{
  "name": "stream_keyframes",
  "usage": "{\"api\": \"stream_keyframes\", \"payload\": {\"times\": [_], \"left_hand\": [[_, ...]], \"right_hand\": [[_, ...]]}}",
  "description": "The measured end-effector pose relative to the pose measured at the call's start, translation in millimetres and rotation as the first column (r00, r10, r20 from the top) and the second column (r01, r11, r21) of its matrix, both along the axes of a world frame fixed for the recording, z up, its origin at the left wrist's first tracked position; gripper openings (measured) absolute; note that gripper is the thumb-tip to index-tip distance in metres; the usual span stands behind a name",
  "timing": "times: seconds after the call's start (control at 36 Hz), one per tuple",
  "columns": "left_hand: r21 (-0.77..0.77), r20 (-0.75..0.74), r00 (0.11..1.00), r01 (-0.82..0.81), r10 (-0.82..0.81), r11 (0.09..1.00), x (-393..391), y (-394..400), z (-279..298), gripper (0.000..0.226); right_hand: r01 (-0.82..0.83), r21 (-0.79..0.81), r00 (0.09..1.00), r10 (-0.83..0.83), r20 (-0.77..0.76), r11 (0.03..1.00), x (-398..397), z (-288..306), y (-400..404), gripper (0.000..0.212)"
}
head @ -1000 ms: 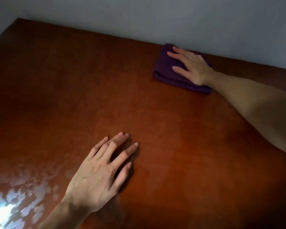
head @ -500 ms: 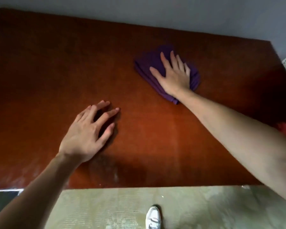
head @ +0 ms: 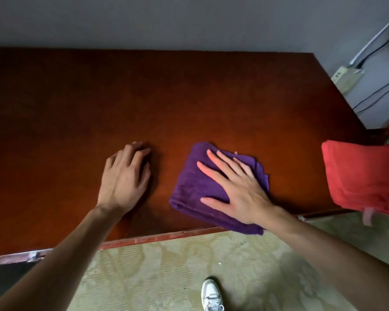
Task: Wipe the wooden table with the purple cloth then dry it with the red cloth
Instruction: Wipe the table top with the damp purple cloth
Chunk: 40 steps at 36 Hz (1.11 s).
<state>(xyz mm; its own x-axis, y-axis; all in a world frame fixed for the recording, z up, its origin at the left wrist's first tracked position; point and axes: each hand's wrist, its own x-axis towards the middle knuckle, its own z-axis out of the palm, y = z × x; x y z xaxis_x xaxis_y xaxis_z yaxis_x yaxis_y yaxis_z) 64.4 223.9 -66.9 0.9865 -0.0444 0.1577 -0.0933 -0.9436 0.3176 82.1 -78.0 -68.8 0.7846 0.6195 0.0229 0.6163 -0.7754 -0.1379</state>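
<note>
Now the purple cloth is pressed flat under the open right hand at the table's near edge, wiping underway; the left hand, empty, is braced alongside; the red cloth at the right corner is needed next.

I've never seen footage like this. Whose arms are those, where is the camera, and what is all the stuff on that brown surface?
There is no machine here: a person wears a wide-angle camera on the head, looking forward and down, so you see their own two arms reaching out. The brown surface is a wooden table standing against a grey wall. The right hand lies flat, fingers spread, pressing a folded purple cloth near the table's front edge; one corner of the cloth hangs slightly over that edge. The left hand rests bare on the wood, holding nothing. A folded red cloth lies at the table's right corner, untouched. Below the table you see the floor and the toe of a white shoe. At upper right, a power strip with cables.
</note>
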Motion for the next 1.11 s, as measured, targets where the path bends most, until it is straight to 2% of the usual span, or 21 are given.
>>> {"api": "stream_keyframes", "payload": {"times": [0.08, 0.14, 0.19, 0.25, 0.31, 0.42, 0.56, 0.72, 0.83, 1.03, 1.11], "left_hand": [[-0.150, 0.034, 0.999, 0.001, 0.004, 0.989, 11.0, -36.7, -5.2, 0.044], [-0.276, 0.044, 0.997, -0.054, 0.069, 0.959, 19.7, -58.3, -6.3, 0.045], [-0.390, 0.060, 0.988, -0.106, 0.140, 0.915, 26.8, -77.8, -4.2, 0.045], [-0.436, 0.059, 0.990, -0.089, 0.128, 0.895, 32.0, -96.9, -2.5, 0.046], [-0.377, 0.034, 0.997, -0.051, 0.069, 0.925, 33.8, -111.8, -6.4, 0.049], [-0.131, -0.028, 0.999, -0.022, 0.019, 0.991, 35.7, -121.2, -14.4, 0.056], [-0.015, -0.110, 0.994, 0.008, -0.010, 1.000, 37.7, -123.2, -11.2, 0.055], [-0.014, -0.146, 0.989, 0.004, -0.006, 1.000, 37.0, -124.1, -9.3, 0.057], [-0.035, -0.129, 0.992, -0.012, 0.007, 0.999, 36.7, -125.1, -9.2, 0.058], [-0.039, -0.084, 0.996, -0.009, 0.005, 0.999, 35.3, -124.7, -9.8, 0.057], [-0.030, -0.086, 0.996, -0.011, 0.008, 0.999, 34.7, -125.0, -9.5, 0.057]], "right_hand": [[-0.148, -0.007, 0.989, 0.148, -0.029, 0.989, 37.4, 4.9, -12.0, 0.074], [-0.213, -0.005, 0.976, 0.212, -0.050, 0.977, 68.7, 7.0, -18.1, 0.071], [-0.234, -0.009, 0.972, 0.234, -0.029, 0.972, 104.0, 5.5, -22.5, 0.069], [-0.229, -0.015, 0.973, 0.229, 0.003, 0.973, 143.0, 2.3, -26.3, 0.068], [-0.222, -0.024, 0.975, 0.222, 0.018, 0.975, 181.2, -0.2, -27.7, 0.068], [-0.200, -0.023, 0.980, 0.200, 0.009, 0.980, 254.4, 0.3, -28.2, 0.067], [-0.129, -0.034, 0.992, 0.128, -0.022, 0.991, 334.8, 7.3, -27.8, 0.067], [0.025, 0.001, 0.998, -0.024, -0.054, 1.000, 403.1, 13.2, -25.0, 0.071], [0.162, 0.044, 0.985, -0.160, -0.059, 0.986, 424.2, 14.7, -26.6, 0.065], [0.208, 0.030, 0.975, -0.205, -0.090, 0.978, 407.4, 19.6, -30.6, 0.070], [0.287, 0.044, 0.955, -0.282, -0.086, 0.957, 387.9, 19.2, -40.4, 0.072]]}}
